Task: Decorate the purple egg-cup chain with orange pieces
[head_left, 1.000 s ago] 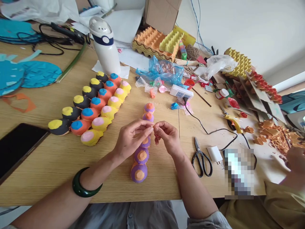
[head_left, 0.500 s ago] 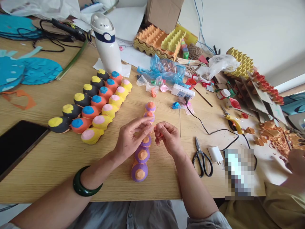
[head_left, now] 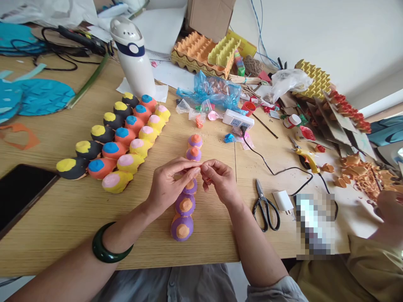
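My left hand and my right hand meet at the fingertips over a row of purple egg-carton cups topped with orange spots. A little orange modelling clay shows in the curled fingers of my right hand, whose thumb and forefinger are pinched. The thumb and fingers of my left hand press together against that pinch; what lies between them is mostly hidden. My hands cover the middle of the purple row. Beside it on the left stand rows of black cups, orange cups and yellow cups with coloured spots.
Black-handled scissors and a white charger lie right of my forearm. Behind are a power strip, a blue plastic bag, a white bottle and egg trays. A phone lies left; another person's hand is far right.
The view has shifted slightly, so the table things sit further left. My left fingers have closed down towards the thumb, and both hands' fingertips now meet more closely.
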Available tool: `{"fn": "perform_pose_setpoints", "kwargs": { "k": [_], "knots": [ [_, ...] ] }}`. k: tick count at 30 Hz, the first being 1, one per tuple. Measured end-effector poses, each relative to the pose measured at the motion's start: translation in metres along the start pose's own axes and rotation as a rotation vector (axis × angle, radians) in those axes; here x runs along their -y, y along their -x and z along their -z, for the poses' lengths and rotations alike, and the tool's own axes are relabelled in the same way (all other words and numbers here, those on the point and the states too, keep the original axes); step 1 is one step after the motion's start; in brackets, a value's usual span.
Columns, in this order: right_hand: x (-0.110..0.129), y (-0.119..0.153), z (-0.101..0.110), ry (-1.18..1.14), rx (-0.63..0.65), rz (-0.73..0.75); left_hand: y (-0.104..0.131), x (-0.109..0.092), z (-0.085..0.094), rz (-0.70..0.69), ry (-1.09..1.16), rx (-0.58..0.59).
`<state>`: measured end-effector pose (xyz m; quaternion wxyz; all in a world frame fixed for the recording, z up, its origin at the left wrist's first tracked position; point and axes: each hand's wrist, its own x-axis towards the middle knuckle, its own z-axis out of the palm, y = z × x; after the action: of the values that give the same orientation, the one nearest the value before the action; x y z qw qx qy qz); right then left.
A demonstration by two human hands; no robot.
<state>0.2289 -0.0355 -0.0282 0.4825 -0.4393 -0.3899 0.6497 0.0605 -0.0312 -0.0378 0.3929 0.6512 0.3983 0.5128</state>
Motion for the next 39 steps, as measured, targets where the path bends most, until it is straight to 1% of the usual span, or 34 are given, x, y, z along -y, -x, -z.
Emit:
{"fn": "perform_pose_setpoints", "kwargs": {
  "k": [3,5,8,12,16,19,21,24,26,28,30,35,39],
  "knots": [
    [0.000,0.000,0.000,-0.016,-0.008,0.007,-0.001,-0.003,-0.001,0.073,0.086,0.012],
    [0.001,0.000,0.000,-0.029,0.005,0.000,0.000,-0.003,-0.001,0.109,0.094,0.001],
    [0.001,0.000,0.000,-0.033,0.021,-0.016,0.001,-0.003,0.001,0.096,0.016,-0.010],
    [0.002,0.001,-0.001,-0.049,0.006,-0.040,0.001,-0.001,0.002,0.064,-0.061,-0.009],
    [0.001,0.000,0.000,-0.033,-0.011,-0.044,0.000,-0.002,0.001,0.073,-0.047,0.002],
    [0.001,-0.001,0.001,-0.035,-0.031,-0.019,-0.002,-0.005,0.000,0.128,0.009,0.013],
    [-0.001,-0.002,0.002,-0.033,-0.056,-0.001,-0.003,-0.006,0.002,0.163,0.041,-0.021],
    [-0.005,-0.006,0.004,-0.002,-0.115,0.040,-0.008,-0.006,0.006,0.198,0.043,-0.117],
    [-0.008,-0.008,0.004,0.028,-0.165,0.055,-0.010,-0.004,0.008,0.222,0.043,-0.147],
    [-0.011,-0.009,0.003,0.054,-0.200,0.049,-0.012,-0.002,0.010,0.238,0.053,-0.143],
    [-0.013,-0.009,0.001,0.068,-0.205,0.040,-0.013,-0.001,0.010,0.234,0.058,-0.126],
    [-0.014,-0.006,-0.004,0.073,-0.156,0.063,-0.011,-0.001,0.010,0.213,0.081,-0.032],
    [-0.016,-0.005,-0.006,0.090,-0.107,0.056,-0.011,0.001,0.011,0.195,0.031,-0.041]
  ]
}}
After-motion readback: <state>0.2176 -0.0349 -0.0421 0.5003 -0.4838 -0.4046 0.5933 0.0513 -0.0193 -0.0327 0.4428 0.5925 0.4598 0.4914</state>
